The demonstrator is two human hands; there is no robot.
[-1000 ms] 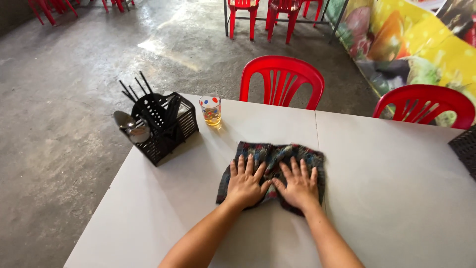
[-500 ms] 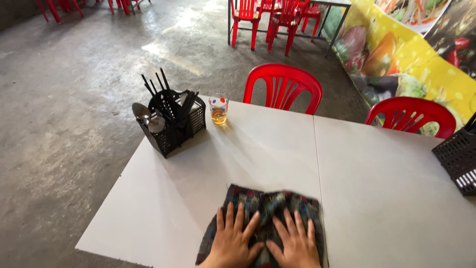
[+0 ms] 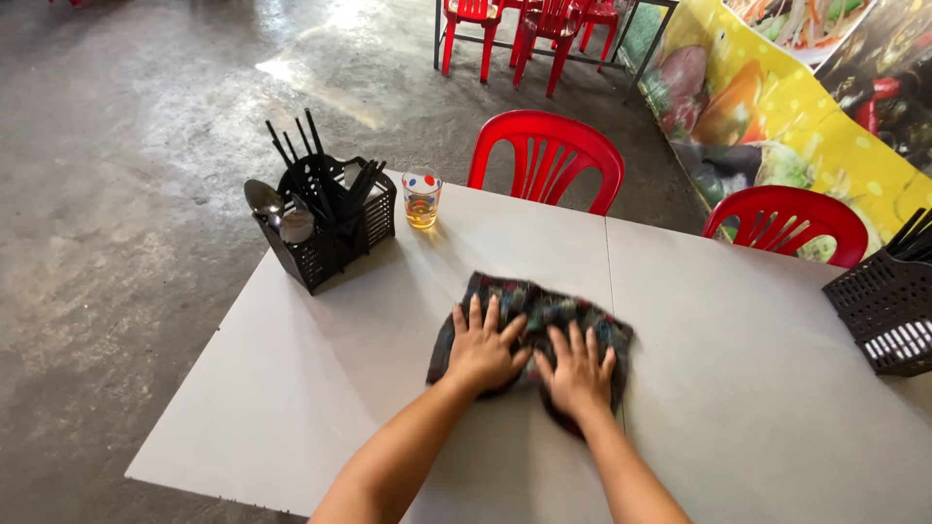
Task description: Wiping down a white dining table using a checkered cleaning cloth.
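On cloth (image 3: 529, 311): flat hands (fingers spread).

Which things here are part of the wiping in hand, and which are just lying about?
In use:
- dark patterned cloth, under both palms
- left hand and right hand, flat on it
- white table

Lying about:
- black cutlery caddy with spoons and chopsticks
- dotted glass of amber drink
- second black caddy, right edge
- red chairs

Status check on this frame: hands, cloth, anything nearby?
Left hand and right hand flat on dark checked cloth, no grip. Cloth bunched on white table. Glass and cutlery caddy stand apart.
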